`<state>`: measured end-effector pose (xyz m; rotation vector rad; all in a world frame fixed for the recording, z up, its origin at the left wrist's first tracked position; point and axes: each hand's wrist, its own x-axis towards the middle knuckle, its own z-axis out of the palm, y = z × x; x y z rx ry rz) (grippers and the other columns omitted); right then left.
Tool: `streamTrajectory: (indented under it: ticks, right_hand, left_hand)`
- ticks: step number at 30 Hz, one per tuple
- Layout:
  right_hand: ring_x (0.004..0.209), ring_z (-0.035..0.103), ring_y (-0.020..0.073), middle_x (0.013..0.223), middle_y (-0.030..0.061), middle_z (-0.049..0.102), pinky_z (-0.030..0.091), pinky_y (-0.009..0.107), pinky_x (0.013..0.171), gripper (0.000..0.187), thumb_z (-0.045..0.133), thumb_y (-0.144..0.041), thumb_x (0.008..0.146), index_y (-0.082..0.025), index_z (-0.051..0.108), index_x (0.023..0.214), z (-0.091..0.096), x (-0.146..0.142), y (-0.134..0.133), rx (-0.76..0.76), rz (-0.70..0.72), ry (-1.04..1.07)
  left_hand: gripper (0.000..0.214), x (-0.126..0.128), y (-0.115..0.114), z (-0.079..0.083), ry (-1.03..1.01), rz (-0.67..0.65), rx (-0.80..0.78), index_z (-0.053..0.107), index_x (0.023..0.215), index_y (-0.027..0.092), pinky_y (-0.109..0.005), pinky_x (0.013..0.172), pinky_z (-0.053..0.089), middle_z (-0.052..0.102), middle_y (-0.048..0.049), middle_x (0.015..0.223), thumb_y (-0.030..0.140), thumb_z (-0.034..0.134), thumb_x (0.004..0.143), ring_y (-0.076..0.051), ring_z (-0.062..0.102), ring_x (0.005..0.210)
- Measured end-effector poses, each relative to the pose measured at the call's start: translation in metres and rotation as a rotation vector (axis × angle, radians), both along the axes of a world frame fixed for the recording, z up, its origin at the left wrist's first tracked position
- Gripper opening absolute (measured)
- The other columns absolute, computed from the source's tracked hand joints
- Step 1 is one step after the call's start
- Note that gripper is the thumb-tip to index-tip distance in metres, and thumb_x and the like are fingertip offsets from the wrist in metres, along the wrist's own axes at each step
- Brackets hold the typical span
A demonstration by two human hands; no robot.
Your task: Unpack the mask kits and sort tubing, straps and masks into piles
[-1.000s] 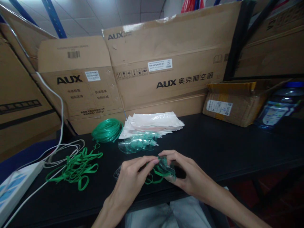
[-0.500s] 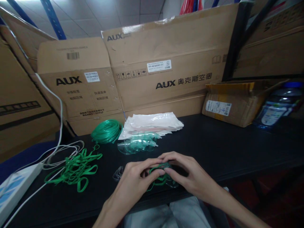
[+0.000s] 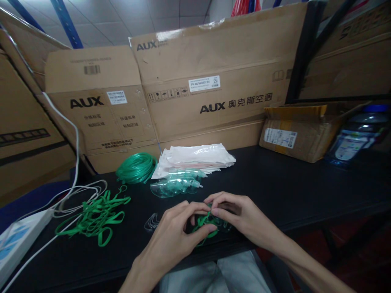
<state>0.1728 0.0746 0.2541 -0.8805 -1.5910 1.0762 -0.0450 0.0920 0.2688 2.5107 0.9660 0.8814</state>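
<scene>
Close to the table's front edge, both hands work at a tangle of green elastic strap [image 3: 202,221] with clear plastic pieces [image 3: 225,225] partly hidden under them. My left hand [image 3: 175,228] curves round the strap from the left, its thumb lying on it and its index fingertip near the top. On the other side, my right hand [image 3: 236,209] pinches the strap between thumb and fingers. Thin clear bands [image 3: 151,222] lie left of my left hand. Beyond the hands rest several clear green plastic masks [image 3: 175,185], overlapping in a row.
More green straps [image 3: 102,217] lie loose at the left, near white cables [image 3: 77,189] and a power strip [image 3: 26,234]. A coil of green tubing [image 3: 136,167] and white packets [image 3: 195,156] are at the back. Cardboard [image 3: 220,91] walls the rear; a box [image 3: 290,132] and bottle [image 3: 356,134] stand right.
My left thumb and index finger have spread apart. My right fingertips have drawn a piece of the green strap up slightly. The other things stay in place.
</scene>
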Motion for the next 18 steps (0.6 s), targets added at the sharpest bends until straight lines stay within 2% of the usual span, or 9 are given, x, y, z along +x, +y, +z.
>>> streamTrajectory:
  ticks: [5,10,14,18]
  right_hand:
    - [0.11,0.066,0.0224,0.114,0.0059,0.07,0.048,0.034,0.098,0.015,0.064,-0.035,0.096,-0.022,0.066,0.088,0.002,-0.001,-0.001,0.055,-0.026,-0.055]
    - [0.101,0.064,0.0202,0.106,0.0046,0.067,0.048,0.031,0.09,0.012,0.058,-0.022,0.098,-0.023,0.061,0.086,0.007,-0.01,-0.01,0.172,-0.103,-0.216]
    - [0.091,0.061,0.0177,0.097,0.0039,0.063,0.047,0.029,0.083,0.018,0.048,-0.012,0.099,-0.023,0.054,0.085,0.006,-0.019,-0.015,0.283,-0.167,-0.28]
    - [0.087,0.059,0.0163,0.095,0.0038,0.06,0.045,0.027,0.079,0.022,0.042,-0.008,0.098,-0.023,0.049,0.083,0.005,-0.02,-0.014,0.346,-0.2,-0.306]
  left_hand:
    - [0.026,0.001,-0.001,0.001,-0.014,-0.006,0.043,0.07,0.114,0.03,-0.024,0.064,0.044,0.065,0.0032,0.082,0.04,0.075,0.09,-0.014,0.058,0.069]
    - [0.024,0.002,-0.001,0.0,-0.042,-0.008,0.061,0.067,0.107,0.026,-0.026,0.076,0.048,0.07,0.0008,0.094,0.035,0.077,0.088,-0.017,0.065,0.083]
    - [0.013,0.004,-0.002,0.001,-0.038,0.003,0.091,0.065,0.101,0.025,-0.026,0.076,0.049,0.07,0.0015,0.093,0.024,0.071,0.089,-0.016,0.066,0.084]
    - [0.015,0.004,-0.003,0.003,-0.032,0.031,0.135,0.064,0.097,0.026,-0.026,0.074,0.048,0.069,0.0042,0.089,0.016,0.068,0.086,-0.015,0.064,0.081]
